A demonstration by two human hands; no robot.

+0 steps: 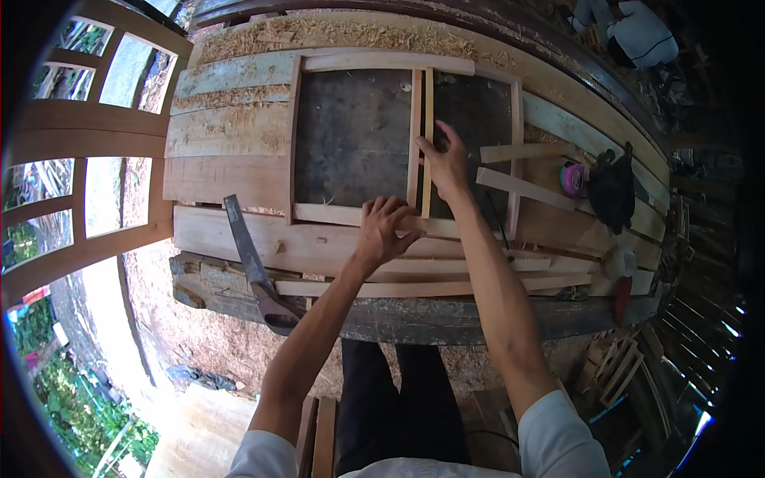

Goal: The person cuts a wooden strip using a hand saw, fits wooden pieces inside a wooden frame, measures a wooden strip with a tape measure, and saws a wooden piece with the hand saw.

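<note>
A rectangular wooden frame (343,213) lies flat on the bench, with a dark panel (358,135) showing inside it. Two thin upright strips cross it side by side: a reddish one (415,119) and a yellowish wooden strip (428,187). My right hand (448,163) pinches the yellowish strip near its middle, thumb on one side and fingers partly hidden. Over the frame's near rail, close to the strips' lower ends, my left hand (388,229) curls its fingers, with the thumb on the near side.
A handsaw (253,259) lies at the bench's left front edge. Loose wood strips (526,189), a pink tape roll (572,180) and a black bag-like thing (612,191) sit at right. Shavings (343,33) cover the far planks. A wooden lattice (88,131) stands left; another person (644,36) is far right.
</note>
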